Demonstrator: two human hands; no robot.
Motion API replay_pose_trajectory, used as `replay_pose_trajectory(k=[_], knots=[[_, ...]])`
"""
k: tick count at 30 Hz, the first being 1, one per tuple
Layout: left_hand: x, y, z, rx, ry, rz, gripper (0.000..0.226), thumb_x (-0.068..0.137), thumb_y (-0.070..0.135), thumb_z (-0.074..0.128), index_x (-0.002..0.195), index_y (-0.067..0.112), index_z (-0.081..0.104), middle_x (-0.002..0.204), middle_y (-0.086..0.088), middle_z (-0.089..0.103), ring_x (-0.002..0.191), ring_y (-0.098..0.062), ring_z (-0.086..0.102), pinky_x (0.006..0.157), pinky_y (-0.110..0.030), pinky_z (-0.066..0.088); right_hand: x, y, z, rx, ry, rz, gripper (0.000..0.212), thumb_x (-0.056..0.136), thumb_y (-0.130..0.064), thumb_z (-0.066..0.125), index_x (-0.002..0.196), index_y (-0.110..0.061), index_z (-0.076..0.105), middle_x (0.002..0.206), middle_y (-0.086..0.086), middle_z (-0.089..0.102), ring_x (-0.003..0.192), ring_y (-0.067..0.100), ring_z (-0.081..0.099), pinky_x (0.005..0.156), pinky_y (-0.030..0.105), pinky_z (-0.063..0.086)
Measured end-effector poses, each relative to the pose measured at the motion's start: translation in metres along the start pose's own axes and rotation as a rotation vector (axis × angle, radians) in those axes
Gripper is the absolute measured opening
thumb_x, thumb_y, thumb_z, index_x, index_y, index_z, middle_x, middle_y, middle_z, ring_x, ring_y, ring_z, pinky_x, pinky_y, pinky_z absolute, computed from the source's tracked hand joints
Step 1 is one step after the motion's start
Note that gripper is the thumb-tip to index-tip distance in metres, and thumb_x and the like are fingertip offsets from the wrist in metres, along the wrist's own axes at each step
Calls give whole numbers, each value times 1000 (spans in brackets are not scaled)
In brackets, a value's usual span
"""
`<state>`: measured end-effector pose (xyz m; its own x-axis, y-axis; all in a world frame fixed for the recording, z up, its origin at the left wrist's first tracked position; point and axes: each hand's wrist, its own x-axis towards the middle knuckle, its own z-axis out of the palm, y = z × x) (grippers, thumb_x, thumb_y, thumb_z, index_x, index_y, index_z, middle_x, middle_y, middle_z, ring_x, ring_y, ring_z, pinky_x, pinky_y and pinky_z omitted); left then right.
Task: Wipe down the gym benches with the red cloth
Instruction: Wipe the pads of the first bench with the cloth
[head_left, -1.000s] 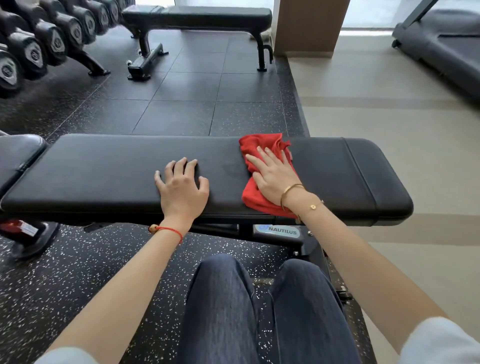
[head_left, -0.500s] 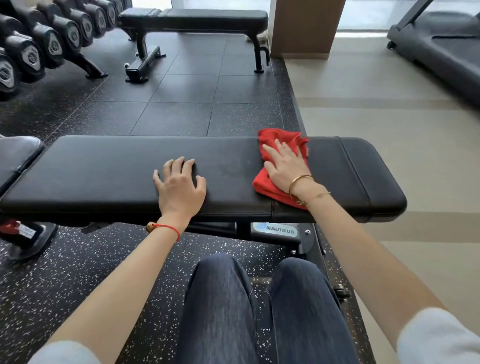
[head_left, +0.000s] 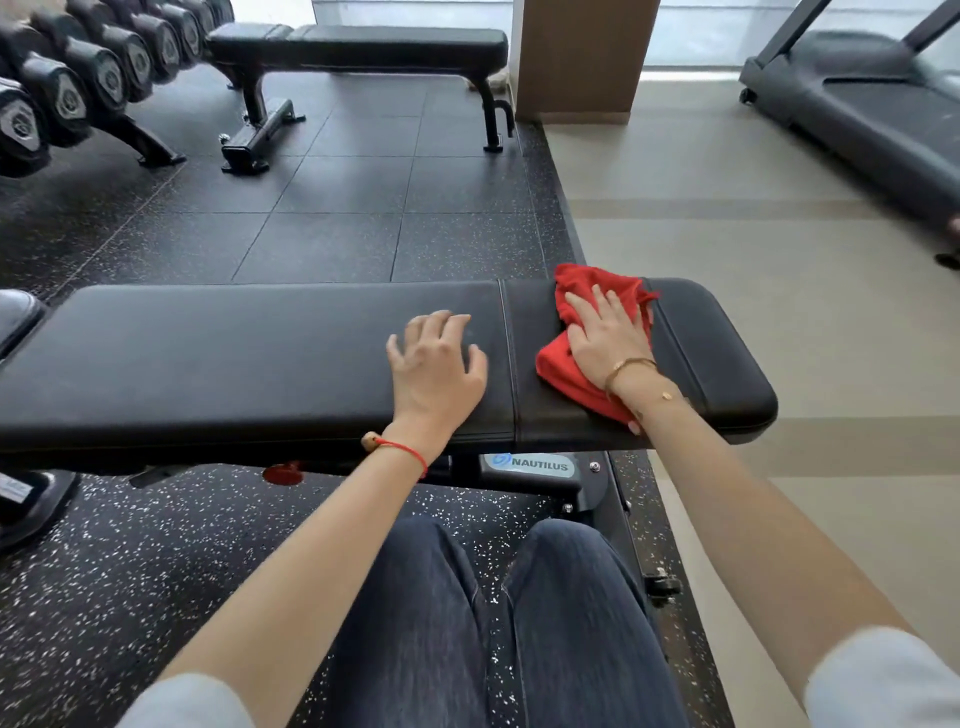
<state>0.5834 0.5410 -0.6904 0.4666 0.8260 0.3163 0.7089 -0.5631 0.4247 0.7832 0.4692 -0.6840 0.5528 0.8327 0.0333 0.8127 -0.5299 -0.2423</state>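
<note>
Head view, nearest first: at 6 o'clock we see our own knees in dark jeans (head_left: 498, 623), cut off by the lower edge, and both forearms reaching forward with pale sleeves (head_left: 883, 680) clipped at the corners.

Just beyond lies the black padded bench (head_left: 234, 364), crossing the picture from 9 to 3 o'clock, its left end running out of view. The frame beneath is mostly hidden by the pad; only a plate lettered NAUTILUS (head_left: 537, 464) and a red knob (head_left: 283, 473) show.

Our left hand (head_left: 434, 376) rests on the pad with fingers spread and slightly bent, holding nothing; a red string bracelet (head_left: 400, 449) circles the wrist. Our right hand (head_left: 608, 338), at about 2 o'clock, lies flat with straight fingers pressing the red cloth (head_left: 563, 364) onto the seat section near the right end. The palm covers the cloth's middle; its rumpled edges show ahead of the fingertips and toward our wrist, where gold bracelets (head_left: 631, 366) sit.

Farther off, at 12 o'clock, stands a second flat bench (head_left: 363, 41). At 10 o'clock a dumbbell rack (head_left: 78, 88) holds a row of dumbbells, cut off by the edge. At 1 o'clock is a brown pillar (head_left: 582, 57), and at 2 o'clock a treadmill (head_left: 872, 109), partly out of view.
</note>
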Motion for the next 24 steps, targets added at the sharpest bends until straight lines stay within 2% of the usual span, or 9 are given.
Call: replay_pose_trajectory(k=[4,10,14,19,24], knots=[[-4,34,24,16,-62,16,45,94,33,45,139,23,49,145,2,46,138,-21,33,116,-59,18,15,-7,-1,-11,-24,-53,51,100,-31,29,150,-30,23,161,6,7,149,22,4,119,43,-2],[-11,42,40,72,-63,29,42,95,33,42,135,27,49,143,3,46,138,-23,32,114,-67,14,-39,18,-3,41,14,-205,50,99,-29,36,148,-32,29,161,3,14,148,19,7,120,42,-3],[-11,39,43,78,-24,49,43,93,33,42,134,28,51,141,3,49,136,-22,36,113,-67,17,-55,63,-9,18,78,-103,50,98,-28,36,147,-34,32,160,2,18,148,21,10,120,46,2],[-10,41,43,108,-26,44,44,90,36,41,132,27,51,139,2,51,134,-23,38,112,-68,21,-3,95,-21,34,33,119,50,99,-31,34,148,-34,28,161,4,13,148,24,8,120,44,0],[-10,44,43,104,-18,39,44,88,36,41,129,27,53,137,2,52,132,-24,39,111,-68,21,38,83,-23,0,-25,123,51,97,-42,33,148,-36,26,161,4,9,149,24,6,120,46,-2]])
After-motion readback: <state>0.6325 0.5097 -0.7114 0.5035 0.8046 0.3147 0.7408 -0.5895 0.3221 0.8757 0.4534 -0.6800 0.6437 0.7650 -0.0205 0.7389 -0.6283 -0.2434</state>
